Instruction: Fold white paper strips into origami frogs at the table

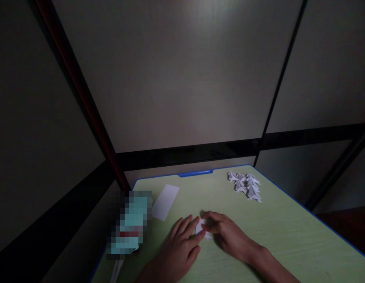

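Observation:
A small piece of folded white paper (200, 227) lies on the pale green table in front of me, partly hidden by my fingers. My left hand (182, 245) rests over its left side, fingers stretched out and slightly apart, the tips touching the paper. From the other side, my right hand (225, 232) curls its thumb and index finger onto the paper's edge in a pinch. Exact folds in the piece are too small to make out. Further off at the right stands a cluster of folded white paper figures (240, 185), several in number, pointed and spiky.
A flat white paper strip (165, 202) lies at the back left. Beside it is a blurred-out turquoise object (132, 224) with a white cord (116, 271) at its near end. The blue-edged table (288, 232) stands against dark-banded panels (182, 98); a blue handle (195, 173) marks its far edge.

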Demonstrator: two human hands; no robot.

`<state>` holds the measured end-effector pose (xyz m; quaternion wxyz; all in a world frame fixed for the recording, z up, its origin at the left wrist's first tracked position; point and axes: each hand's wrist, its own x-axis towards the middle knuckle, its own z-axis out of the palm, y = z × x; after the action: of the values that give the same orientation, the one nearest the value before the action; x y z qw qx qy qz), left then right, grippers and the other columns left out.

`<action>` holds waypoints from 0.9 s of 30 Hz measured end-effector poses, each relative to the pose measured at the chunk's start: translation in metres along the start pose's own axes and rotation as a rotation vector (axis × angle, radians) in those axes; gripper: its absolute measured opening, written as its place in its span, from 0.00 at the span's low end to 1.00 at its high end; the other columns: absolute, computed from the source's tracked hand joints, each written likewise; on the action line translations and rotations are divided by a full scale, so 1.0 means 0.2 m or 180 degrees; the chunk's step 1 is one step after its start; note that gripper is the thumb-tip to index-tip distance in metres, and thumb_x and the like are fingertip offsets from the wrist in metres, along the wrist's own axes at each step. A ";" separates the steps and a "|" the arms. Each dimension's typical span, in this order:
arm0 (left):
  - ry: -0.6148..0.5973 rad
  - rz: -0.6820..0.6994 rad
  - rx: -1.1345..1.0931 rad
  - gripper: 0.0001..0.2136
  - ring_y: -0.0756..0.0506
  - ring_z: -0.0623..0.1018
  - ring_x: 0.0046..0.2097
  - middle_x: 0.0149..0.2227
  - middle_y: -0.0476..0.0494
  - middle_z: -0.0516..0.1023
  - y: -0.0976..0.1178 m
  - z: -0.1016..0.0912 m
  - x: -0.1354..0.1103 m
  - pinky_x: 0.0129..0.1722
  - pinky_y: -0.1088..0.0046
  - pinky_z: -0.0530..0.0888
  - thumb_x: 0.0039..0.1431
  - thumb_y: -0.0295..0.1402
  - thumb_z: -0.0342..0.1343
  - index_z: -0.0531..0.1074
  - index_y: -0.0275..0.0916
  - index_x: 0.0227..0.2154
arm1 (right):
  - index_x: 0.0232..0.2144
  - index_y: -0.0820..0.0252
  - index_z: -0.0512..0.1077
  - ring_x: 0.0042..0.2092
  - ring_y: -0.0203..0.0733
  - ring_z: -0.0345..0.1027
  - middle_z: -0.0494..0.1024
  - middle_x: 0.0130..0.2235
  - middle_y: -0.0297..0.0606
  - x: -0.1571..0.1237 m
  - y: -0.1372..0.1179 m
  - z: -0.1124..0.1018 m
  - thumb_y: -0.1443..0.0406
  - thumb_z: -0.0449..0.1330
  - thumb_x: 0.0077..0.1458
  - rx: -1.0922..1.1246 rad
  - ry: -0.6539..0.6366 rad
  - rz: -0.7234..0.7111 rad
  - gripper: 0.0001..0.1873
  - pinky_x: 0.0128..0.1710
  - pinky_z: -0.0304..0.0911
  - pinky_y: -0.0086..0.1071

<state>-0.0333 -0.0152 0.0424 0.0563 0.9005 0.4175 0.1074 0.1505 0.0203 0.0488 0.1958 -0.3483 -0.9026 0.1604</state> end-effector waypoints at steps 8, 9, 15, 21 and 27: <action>0.0039 0.0001 -0.0073 0.24 0.45 0.49 0.55 0.55 0.51 0.49 0.01 0.00 0.00 0.51 0.59 0.53 0.51 0.26 0.45 0.48 0.50 0.50 | 0.32 0.60 0.70 0.46 0.42 0.57 0.67 0.43 0.41 -0.04 -0.04 -0.05 0.75 0.46 0.46 -0.0281 -0.0157 -0.0033 0.15 0.43 0.52 0.34; 0.0056 -0.0006 -0.0078 0.23 0.45 0.49 0.55 0.55 0.51 0.49 0.01 0.00 0.00 0.51 0.59 0.53 0.51 0.26 0.45 0.49 0.50 0.50 | 0.32 0.60 0.69 0.45 0.41 0.57 0.67 0.43 0.41 -0.05 -0.05 -0.05 0.75 0.46 0.46 -0.0351 -0.0180 -0.0021 0.15 0.43 0.52 0.33; 0.0088 -0.0059 -0.0046 0.21 0.44 0.51 0.54 0.55 0.51 0.51 0.01 0.00 0.00 0.51 0.59 0.54 0.51 0.27 0.45 0.53 0.49 0.48 | 0.28 0.60 0.69 0.41 0.40 0.60 0.69 0.39 0.39 -0.03 -0.06 -0.02 0.75 0.47 0.44 -0.0417 -0.0104 0.0030 0.13 0.40 0.54 0.32; 0.0127 0.0009 0.0037 0.24 0.45 0.50 0.55 0.55 0.51 0.49 0.00 0.02 -0.01 0.51 0.59 0.54 0.51 0.26 0.44 0.49 0.50 0.50 | 0.22 0.60 0.69 0.40 0.37 0.59 0.67 0.36 0.38 -0.03 -0.01 0.07 0.81 0.45 0.34 0.0227 0.0546 0.0277 0.18 0.40 0.54 0.30; 0.0074 0.0085 0.0050 0.24 0.45 0.47 0.55 0.56 0.51 0.46 -0.01 0.03 -0.01 0.51 0.59 0.53 0.51 0.27 0.44 0.46 0.49 0.51 | 0.22 0.61 0.69 0.39 0.39 0.59 0.67 0.34 0.38 -0.03 -0.01 0.05 0.79 0.47 0.39 0.0317 0.0435 0.0091 0.15 0.39 0.54 0.31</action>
<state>-0.0345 -0.0145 0.0360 0.0428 0.9052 0.4068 0.1153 0.1486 0.0130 0.0393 0.2718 -0.3611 -0.8729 0.1838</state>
